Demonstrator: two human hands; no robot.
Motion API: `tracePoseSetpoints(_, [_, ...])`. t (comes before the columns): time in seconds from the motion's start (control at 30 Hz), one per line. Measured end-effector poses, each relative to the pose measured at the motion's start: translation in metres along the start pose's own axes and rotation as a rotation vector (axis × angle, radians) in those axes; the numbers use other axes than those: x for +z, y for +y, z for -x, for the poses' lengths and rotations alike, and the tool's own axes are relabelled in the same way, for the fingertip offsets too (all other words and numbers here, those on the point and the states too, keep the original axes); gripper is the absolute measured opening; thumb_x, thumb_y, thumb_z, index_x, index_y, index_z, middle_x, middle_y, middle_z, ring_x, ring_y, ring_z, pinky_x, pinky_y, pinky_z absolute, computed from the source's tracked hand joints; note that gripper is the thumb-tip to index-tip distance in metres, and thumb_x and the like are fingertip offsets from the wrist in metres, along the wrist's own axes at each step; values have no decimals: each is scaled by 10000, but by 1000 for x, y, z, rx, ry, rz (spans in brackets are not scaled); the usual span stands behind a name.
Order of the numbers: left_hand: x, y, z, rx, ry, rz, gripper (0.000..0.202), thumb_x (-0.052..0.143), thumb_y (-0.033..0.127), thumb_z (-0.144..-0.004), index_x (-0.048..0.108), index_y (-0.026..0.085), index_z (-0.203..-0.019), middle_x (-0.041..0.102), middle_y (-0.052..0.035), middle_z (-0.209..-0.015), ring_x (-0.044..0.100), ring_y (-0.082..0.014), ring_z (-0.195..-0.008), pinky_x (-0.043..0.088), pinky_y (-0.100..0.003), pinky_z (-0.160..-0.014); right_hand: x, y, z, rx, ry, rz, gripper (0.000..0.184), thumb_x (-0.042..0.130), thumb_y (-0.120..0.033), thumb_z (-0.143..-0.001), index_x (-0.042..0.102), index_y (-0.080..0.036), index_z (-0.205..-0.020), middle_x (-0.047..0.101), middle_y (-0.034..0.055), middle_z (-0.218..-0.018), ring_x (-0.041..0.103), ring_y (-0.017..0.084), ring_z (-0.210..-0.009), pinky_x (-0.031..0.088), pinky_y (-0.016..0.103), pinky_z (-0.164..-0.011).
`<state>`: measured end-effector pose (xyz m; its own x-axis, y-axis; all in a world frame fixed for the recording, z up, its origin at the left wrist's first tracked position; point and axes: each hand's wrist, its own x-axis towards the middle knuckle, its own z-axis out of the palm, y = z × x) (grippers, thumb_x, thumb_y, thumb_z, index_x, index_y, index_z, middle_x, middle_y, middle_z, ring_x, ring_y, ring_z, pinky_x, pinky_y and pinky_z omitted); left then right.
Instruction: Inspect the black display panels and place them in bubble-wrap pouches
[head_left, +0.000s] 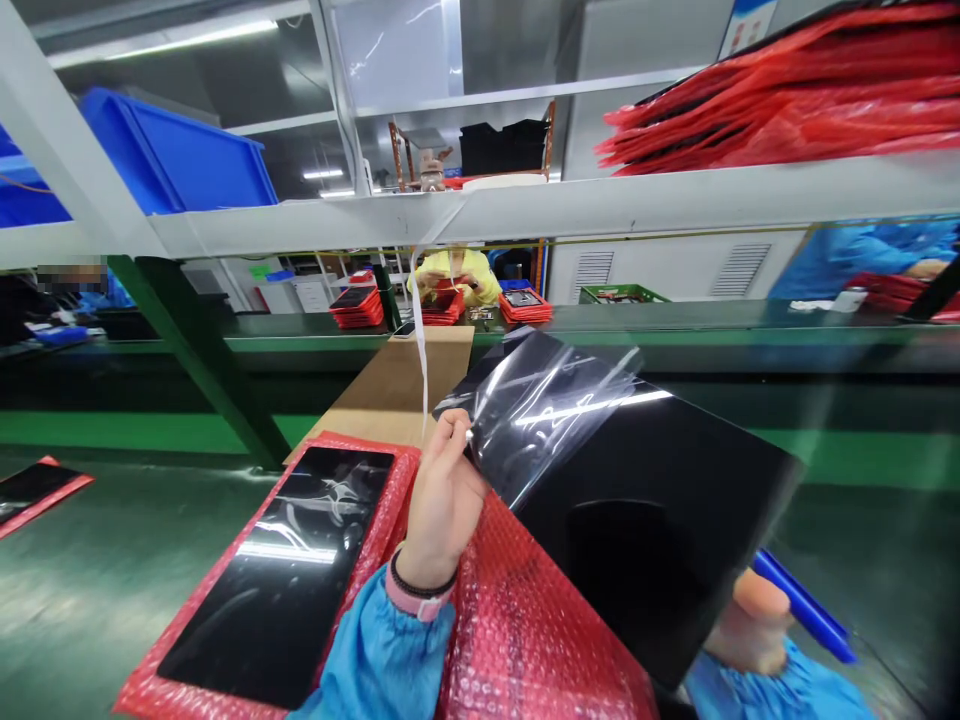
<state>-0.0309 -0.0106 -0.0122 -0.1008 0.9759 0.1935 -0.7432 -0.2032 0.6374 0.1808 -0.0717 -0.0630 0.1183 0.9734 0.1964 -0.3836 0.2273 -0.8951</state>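
Note:
My left hand (448, 490) pinches the corner of a clear protective film (536, 410). The film is partly lifted and curls over the upper left part of a glossy black screen panel (675, 480). At the panel's lower right edge, my right hand (754, 620) grips it, tilted above the bench; most of those fingers are hidden behind it. A blue stick-like tool (806, 605) shows beside my right hand; whether the hand holds it I cannot tell. Below the panel lies a red bubble-wrap bag (525, 620). Another black screen panel (277, 570) rests on red bubble wrap to the left.
A shelf beam (495, 210) crosses above the bench, carrying a blue bin (176, 155) and stacked red bags (795, 100). A green post (202, 360) stands left. A brown board (382, 385) spans toward a co-worker in yellow (484, 275). A white strap (420, 340) hangs down.

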Motion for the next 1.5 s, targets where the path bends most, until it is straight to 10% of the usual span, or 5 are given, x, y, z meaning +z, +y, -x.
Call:
tracePoseSetpoints(0.17, [4,2,9,138,174,83,91,608,269,-868,639,206,-926,599,-1,-989,559,-151,-1051,426,-321,-991,21,-11,-10,4,96,-114,352,675,-422,-796,654,-444,-1146,680,-53,-1210,605,243,-1155,519,366,-950])
tracePoseSetpoints(0.4, [9,8,18,373,241,27,65,616,292,-860,618,236,-891,601,10,-993,570,-156,-1017,438,-335,-959,44,-22,-2,-85,-166,93,701,716,-220,-793,415,-423,-1393,330,-103,-1535,217,167,-1426,259,300,-1145])
tracePoseSetpoints(0.77, [8,17,7,280,240,69,68,594,298,-857,627,239,-868,640,32,-898,615,-130,-900,469,-301,-903,47,-26,3,-49,-306,185,780,607,-206,-872,178,-421,-1487,279,-36,-1565,237,191,-1420,278,359,-1140])
tracePoseSetpoints(1.03, [-9,19,-9,303,299,6,47,634,257,-786,632,211,-796,625,52,-811,599,-122,-842,449,-262,-855,41,-25,3,19,-221,111,613,704,-254,-793,487,-373,-1354,658,48,-1244,619,274,-1138,519,405,-938])
tracePoseSetpoints(1.5, [-36,28,-36,511,340,-288,128,537,194,-664,462,186,-560,410,47,-611,412,-89,-577,391,-233,-670,17,-18,12,-141,53,479,300,724,-381,-750,725,-274,-1030,730,30,-780,698,288,-780,578,380,-720])
